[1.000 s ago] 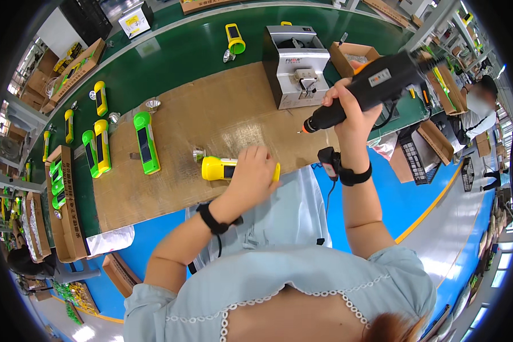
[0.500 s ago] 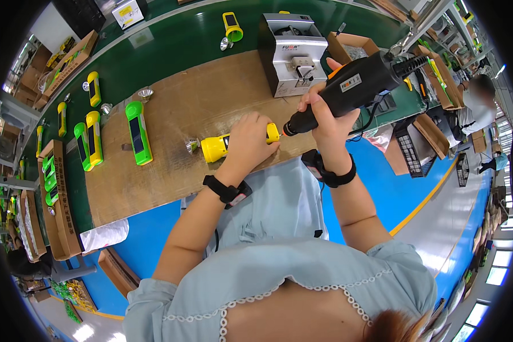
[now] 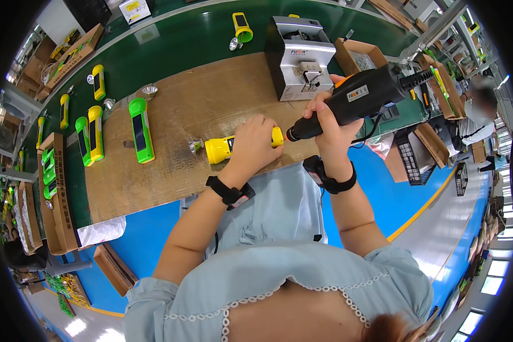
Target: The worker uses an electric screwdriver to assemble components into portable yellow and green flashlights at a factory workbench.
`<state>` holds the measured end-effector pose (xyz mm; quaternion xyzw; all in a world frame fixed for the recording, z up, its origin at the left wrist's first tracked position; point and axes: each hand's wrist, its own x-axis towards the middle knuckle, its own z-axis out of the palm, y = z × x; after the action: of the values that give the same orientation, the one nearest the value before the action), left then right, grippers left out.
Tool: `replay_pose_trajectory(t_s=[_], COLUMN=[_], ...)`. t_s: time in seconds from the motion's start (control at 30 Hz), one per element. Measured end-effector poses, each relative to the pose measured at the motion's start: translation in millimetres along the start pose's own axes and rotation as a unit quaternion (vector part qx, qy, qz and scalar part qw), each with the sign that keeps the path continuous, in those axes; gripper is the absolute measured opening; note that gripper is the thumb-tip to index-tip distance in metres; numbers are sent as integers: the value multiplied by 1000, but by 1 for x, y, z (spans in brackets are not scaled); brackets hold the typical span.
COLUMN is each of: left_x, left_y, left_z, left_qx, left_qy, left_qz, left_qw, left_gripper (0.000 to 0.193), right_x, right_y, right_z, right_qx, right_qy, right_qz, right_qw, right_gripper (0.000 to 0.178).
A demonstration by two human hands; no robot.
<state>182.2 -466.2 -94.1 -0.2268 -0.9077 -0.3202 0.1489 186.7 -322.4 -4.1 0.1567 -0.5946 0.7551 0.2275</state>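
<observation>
My left hand (image 3: 255, 143) is wrapped round a yellow flashlight (image 3: 218, 150) lying on the cardboard sheet (image 3: 182, 114). A shiny reflector (image 3: 195, 146) sits at the flashlight's wide end. My right hand (image 3: 332, 128) grips a black electric screwdriver (image 3: 353, 102), held level with its nose pointing left. The screwdriver's tip meets, or nearly meets, the flashlight's narrow tail end; a gap cannot be made out. Left of my hands, a green flashlight (image 3: 141, 130) lies on the cardboard. Beside it are a yellow flashlight and another green flashlight (image 3: 82, 141), side by side.
A silver-black machine (image 3: 299, 57) stands at the table's back, with a small-parts carton (image 3: 359, 54) to its right. A yellow housing (image 3: 242, 27) and loose reflectors lie farther back. A long carton (image 3: 57, 199) of green flashlights is at left. Another person (image 3: 481, 108) sits far right.
The view has shifted slightly. The screwdriver's nose has come closer to the flashlight's tail, and the thin bit seen between them before no longer shows. Both hands keep their grips.
</observation>
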Motion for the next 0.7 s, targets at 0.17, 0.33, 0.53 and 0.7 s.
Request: replay_pose_trajectory(t_s=[0.17, 0.33, 0.53, 0.7], left_x=[-4, 7, 16, 7], left_y=[-5, -2, -7, -1], left_z=[4, 0, -4, 0], left_qx=[-9, -5, -11, -11], left_qy=[0, -14, -12, -12], left_qz=[-10, -17, -12, -14], left_qw=[1000, 1000, 1000, 1000], left_gripper=[36, 38, 39, 46], right_x=[-6, -3, 0, -10], right_y=[7, 19, 32, 39], right_z=[6, 6, 11, 13], right_qx=[26, 22, -57, -111], right_qy=[13, 23, -13, 52], right_qz=[2, 14, -24, 24], right_qw=[1000, 999, 998, 992], right_gripper=[46, 46, 38, 34])
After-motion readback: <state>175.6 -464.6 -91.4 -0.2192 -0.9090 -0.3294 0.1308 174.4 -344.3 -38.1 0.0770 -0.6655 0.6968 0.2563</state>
